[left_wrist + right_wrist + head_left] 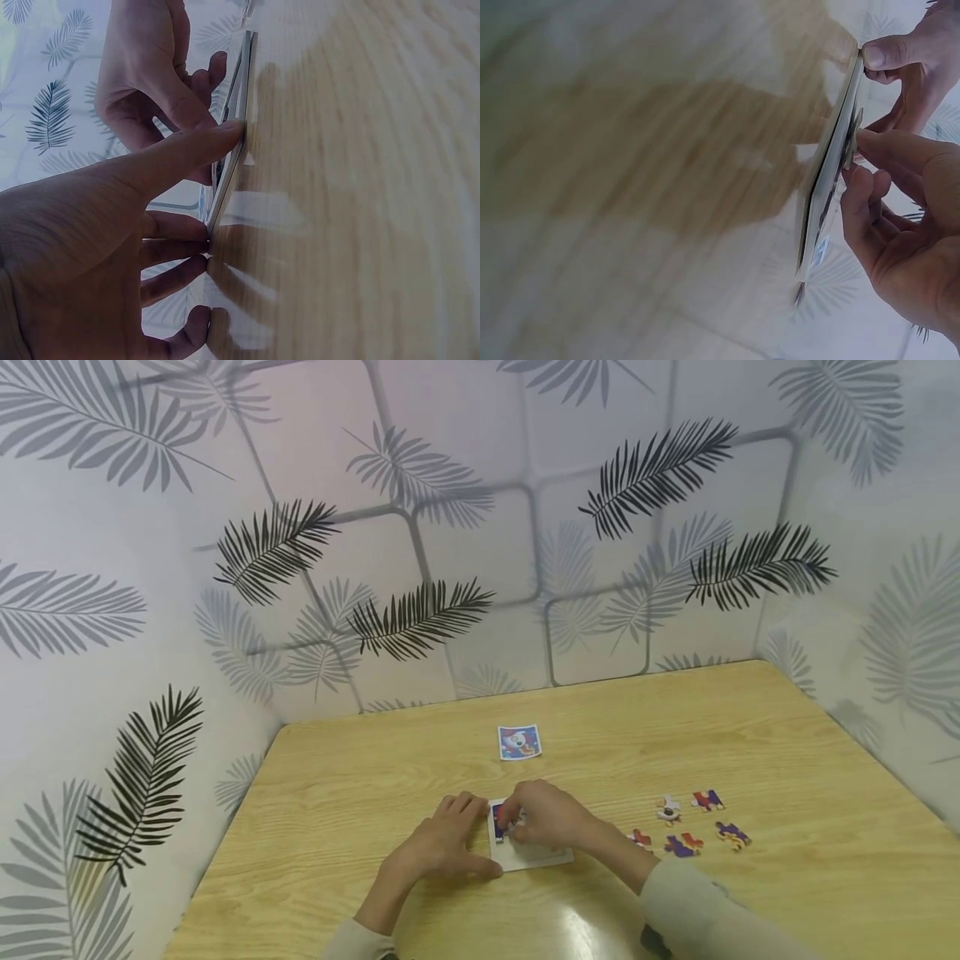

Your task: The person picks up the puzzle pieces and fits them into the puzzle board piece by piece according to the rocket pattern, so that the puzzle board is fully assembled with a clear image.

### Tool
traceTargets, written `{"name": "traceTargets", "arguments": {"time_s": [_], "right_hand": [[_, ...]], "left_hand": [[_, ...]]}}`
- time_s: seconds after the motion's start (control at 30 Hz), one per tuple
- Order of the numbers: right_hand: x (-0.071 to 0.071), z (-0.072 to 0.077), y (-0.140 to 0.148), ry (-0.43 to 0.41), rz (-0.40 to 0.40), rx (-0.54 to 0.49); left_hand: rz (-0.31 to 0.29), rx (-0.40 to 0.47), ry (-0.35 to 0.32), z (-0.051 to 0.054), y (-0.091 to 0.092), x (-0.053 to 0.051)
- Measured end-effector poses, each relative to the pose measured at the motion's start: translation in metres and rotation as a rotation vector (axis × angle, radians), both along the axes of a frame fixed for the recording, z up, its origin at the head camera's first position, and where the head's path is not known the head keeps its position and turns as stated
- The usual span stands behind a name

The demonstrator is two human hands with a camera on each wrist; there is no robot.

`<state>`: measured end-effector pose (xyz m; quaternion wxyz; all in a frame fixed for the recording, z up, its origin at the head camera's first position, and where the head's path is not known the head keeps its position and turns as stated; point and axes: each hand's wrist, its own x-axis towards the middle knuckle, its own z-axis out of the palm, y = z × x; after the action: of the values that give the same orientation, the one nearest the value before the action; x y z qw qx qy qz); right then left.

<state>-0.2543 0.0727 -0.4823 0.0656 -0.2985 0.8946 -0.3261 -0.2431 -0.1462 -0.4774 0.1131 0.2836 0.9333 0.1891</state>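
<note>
Puzzle tray (531,861) on the bench (360,785), between both hands. Left hand (444,842) spread along the tray's left side, fingers by the far-left corner, thumb against the near-left one; bracing it, not gripping a piece. Right hand (553,817) over the tray, thumb and index finger pinched on a puzzle piece (853,139), seen edge-on in right wrist view; its print can't be read. Red-and-blue section (497,823) shows at tray's far left; near part bare. Picture card (519,742) lies past the tray. Loose pieces (682,845) right of the tray, one partly behind the right forearm.

Step looks like fitting the piece. To do it well: left hand holds the frame steady, card gives the orientation, tabs lined up with the neighbour before pressing straight down with a flat fingertip. Don't force a wrong angle, likely pops neighbours up. Keep right sleeve (697,902) off the loose pieces.
</note>
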Motion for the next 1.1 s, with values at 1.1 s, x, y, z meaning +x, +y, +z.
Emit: {"name": "traceTargets", "arguments": {"time_s": [1.1], "right_hand": [[0.01, 0.006, 0.025, -0.074, 0.037, -0.094]], "left_hand": [[-0.012, 0.003, 0.014, 0.001, 0.0, 0.0]]}}
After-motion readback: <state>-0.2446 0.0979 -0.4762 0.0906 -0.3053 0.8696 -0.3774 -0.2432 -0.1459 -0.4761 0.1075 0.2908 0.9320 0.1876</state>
